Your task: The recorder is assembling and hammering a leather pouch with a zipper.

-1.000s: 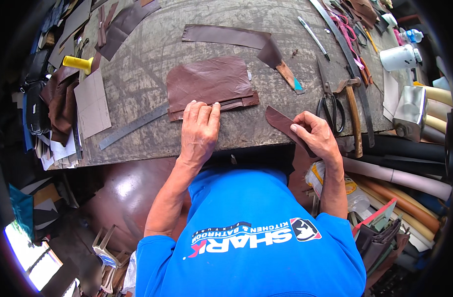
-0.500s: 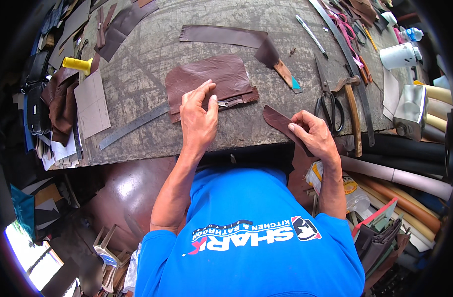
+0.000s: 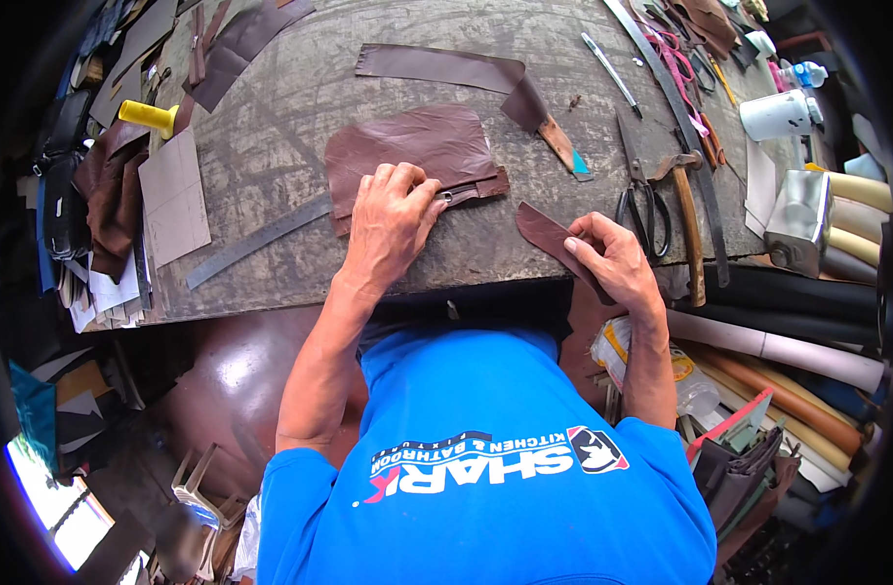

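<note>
A maroon leather panel (image 3: 407, 136) with a zipper along its lower edge lies on the scarred worktable (image 3: 280, 117). My left hand (image 3: 388, 219) is curled over that edge, fingers pinched at the zipper, whose metal pull (image 3: 444, 197) shows beside the thumb; its fingertips are partly hidden. My right hand (image 3: 612, 263) pinches a long maroon leather piece (image 3: 544, 231) at the table's near edge. A steel ruler (image 3: 241, 258) runs diagonally left of the panel. Black-handled scissors (image 3: 641, 219) and a wooden-handled hammer (image 3: 690, 239) lie just right of my right hand.
Along the far side lie leather offcuts (image 3: 241, 49) and a strip draped over a knife (image 3: 558, 146). A pen (image 3: 612, 73), metal strip (image 3: 710, 214), white container (image 3: 773, 117) and metal can (image 3: 795, 219) stand or lie rightward. Card (image 3: 173, 195) is left; rolls (image 3: 788, 351) sit below right.
My left hand lifted off the zipper edge, uncovering the pull, then came back down with curled fingers beside it. My right hand with its leather piece has shifted slightly left.
</note>
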Demonstrator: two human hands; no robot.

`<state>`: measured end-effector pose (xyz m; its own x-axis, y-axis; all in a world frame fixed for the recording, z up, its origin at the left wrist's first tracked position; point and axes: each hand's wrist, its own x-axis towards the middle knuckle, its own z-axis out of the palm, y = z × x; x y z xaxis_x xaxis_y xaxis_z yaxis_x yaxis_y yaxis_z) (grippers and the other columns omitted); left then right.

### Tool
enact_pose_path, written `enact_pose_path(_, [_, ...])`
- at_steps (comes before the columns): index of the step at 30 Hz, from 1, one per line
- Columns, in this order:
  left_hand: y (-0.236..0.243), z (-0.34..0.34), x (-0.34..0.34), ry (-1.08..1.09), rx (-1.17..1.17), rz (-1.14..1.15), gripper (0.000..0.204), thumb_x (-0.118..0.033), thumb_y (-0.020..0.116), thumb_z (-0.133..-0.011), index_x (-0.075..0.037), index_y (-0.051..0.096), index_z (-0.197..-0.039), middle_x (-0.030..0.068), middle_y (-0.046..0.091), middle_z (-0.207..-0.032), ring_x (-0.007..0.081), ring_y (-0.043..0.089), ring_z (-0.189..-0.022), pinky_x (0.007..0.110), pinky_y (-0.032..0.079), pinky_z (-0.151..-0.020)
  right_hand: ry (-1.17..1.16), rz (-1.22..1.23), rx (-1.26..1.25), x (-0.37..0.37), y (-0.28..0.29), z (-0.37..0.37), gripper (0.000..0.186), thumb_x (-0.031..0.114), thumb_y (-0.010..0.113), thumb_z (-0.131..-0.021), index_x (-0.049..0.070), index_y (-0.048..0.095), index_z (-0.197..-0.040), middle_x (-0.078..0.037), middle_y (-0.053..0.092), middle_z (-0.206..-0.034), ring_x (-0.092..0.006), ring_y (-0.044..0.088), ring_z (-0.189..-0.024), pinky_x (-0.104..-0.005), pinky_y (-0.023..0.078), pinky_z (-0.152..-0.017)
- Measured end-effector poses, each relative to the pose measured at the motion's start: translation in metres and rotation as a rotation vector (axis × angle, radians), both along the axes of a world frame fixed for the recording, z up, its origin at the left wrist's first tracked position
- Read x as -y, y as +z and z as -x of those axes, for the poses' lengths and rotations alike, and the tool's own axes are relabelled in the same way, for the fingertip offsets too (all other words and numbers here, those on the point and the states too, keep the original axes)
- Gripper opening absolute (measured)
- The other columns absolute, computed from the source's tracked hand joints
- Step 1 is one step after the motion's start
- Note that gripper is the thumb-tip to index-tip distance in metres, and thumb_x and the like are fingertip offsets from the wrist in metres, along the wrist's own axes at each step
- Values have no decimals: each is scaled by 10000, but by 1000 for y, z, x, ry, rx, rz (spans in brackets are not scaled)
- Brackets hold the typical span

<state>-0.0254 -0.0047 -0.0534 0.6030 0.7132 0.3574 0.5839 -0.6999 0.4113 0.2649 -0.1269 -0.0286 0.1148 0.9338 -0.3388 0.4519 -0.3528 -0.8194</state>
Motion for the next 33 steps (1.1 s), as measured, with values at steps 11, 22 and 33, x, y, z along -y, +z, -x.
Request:
enact_pose_path(11, [-22,-15,2,129,7,-132,110,-107,678,-874,-45,661,-963,81,594,-910,276,570,-862,402,450,-761,23,17,1,0,-2,-2,156,149,695,-934,7,654,-985,22,562,-687,-47,491,-632,-253,413,-566])
enact_pose_path(22, [-23,-4,55,76,61,-51,299,-141,714,-838,-28,649,-1107,97,591,-1034,276,566,-980,417,446,-864,132,236,-19,5,60,-20,64,34,650,-944,2,637,-998,0,604,-772,-64,542,-675,-244,449,-617])
enact_pose_path(33, [-27,55,107,214,92,-73,376,-136,734,-857,-31,663,-1211,125,588,-1248,319,550,-1191,469,414,-1016,586,11,18,-63,53,61,197,58,666,-926,-21,681,-1106,-90,723,-891,-123,674,-809,-291,537,-739])
